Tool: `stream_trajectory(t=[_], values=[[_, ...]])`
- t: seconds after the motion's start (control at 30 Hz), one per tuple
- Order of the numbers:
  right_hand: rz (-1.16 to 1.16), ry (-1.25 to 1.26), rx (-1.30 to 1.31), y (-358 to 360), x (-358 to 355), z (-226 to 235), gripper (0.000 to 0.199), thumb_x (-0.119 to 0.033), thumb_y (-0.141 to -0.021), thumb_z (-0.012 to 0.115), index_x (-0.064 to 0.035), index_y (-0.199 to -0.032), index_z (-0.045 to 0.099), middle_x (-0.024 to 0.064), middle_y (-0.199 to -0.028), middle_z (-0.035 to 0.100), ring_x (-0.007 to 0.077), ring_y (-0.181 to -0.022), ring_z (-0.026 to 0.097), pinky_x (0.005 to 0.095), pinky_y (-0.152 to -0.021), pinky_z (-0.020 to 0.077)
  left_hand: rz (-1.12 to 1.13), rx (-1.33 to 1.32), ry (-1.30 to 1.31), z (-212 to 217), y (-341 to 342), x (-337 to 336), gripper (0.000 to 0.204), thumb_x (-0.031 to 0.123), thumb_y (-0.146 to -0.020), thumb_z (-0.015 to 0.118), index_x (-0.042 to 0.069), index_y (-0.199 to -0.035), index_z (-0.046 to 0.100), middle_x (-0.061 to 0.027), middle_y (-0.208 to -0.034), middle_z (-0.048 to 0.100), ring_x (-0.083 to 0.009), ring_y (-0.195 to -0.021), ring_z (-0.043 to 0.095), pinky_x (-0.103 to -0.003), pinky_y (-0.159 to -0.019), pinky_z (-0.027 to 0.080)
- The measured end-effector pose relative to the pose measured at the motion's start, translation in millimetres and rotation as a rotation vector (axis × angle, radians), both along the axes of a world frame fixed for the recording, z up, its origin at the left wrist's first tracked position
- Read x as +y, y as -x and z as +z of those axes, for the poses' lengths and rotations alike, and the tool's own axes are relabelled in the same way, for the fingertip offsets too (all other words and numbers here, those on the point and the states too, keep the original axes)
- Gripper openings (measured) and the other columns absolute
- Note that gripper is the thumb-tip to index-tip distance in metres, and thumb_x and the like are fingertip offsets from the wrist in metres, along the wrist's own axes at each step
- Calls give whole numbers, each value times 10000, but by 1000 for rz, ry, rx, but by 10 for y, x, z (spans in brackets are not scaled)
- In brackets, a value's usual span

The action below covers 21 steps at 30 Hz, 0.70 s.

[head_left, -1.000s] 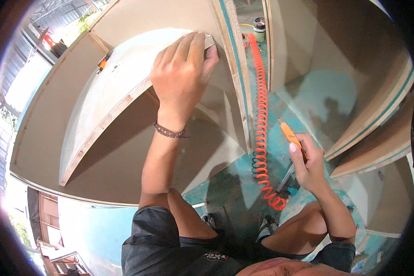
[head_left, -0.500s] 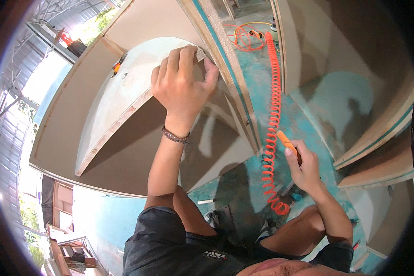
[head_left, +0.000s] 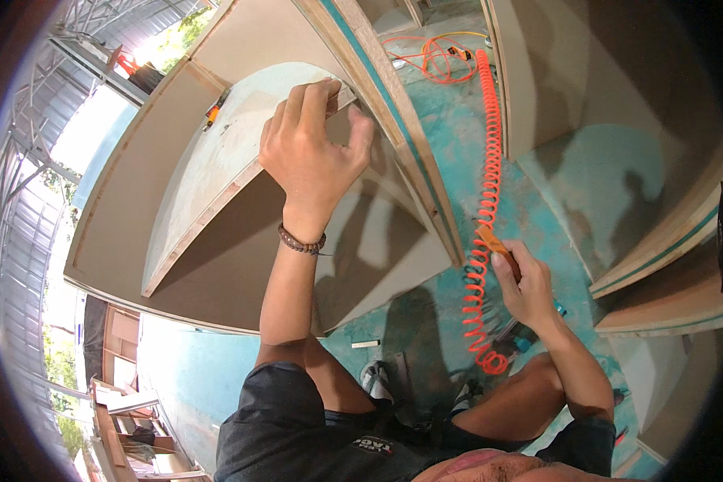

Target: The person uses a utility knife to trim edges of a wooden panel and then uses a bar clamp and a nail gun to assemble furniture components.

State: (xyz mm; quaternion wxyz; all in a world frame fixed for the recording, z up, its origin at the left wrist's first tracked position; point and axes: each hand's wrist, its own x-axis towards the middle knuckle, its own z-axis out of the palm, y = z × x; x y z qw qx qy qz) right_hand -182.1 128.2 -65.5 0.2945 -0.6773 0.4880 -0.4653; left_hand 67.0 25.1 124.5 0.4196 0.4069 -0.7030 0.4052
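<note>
Left hand: since the earlier frame, a wider gap is left between thumb and fingertips; in the head view it is set at the near corner of the curved shelf.
Left fingers: half curled and spread, with nothing gripped; the fingertips are placed along the shelf's top edge, the thumb is held apart from it, and firm contact cannot be told.
Curved shelf: its long axis is run from that corner down and to the left, away from the fingers; the left hand is by far the nearer.
Upright panel edge: it is seen just beyond the corner, to the right of the left thumb.
Left forearm: reached forward, wrist raised, with a beaded bracelet worn.
Orange cutter: clasped in the right hand, fingers closed around it, its axis slanted up and left; its tip is now overlapped in view with the red coiled hose.
Right forearm: bent, held above the right knee, well apart from the shelf.
</note>
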Motion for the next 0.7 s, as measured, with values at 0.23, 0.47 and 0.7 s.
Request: stream_trajectory(t=[0.23,0.47,0.7], values=[[41,-12,-2,-45,-33,-31,271,-267,-991,558,-20,-1096,594,133,-604,543,294,-516,557,379,-516,413,15,60,-95,43,-5,57,158,184,-771,746,127,-917,727,8,-795,691,-131,-644,668,-259,-561,473],[61,16,-6,-99,-48,-41,282,-277,-991,557,-15,-1088,596,128,-594,552,287,-517,579,383,-509,411,14,97,-217,134,-49,121,192,283,-813,757,149,-950,741,1,-787,689,-146,-598,637,-269,-559,465],[64,10,33,-111,-11,-14,291,-276,-991,568,-2,-1085,600,137,-612,578,304,-537,590,396,-518,419,43,147,-277,165,-16,194,163,230,-798,758,110,-901,722,-6,-845,700,-169,-757,715,-297,-629,515]])
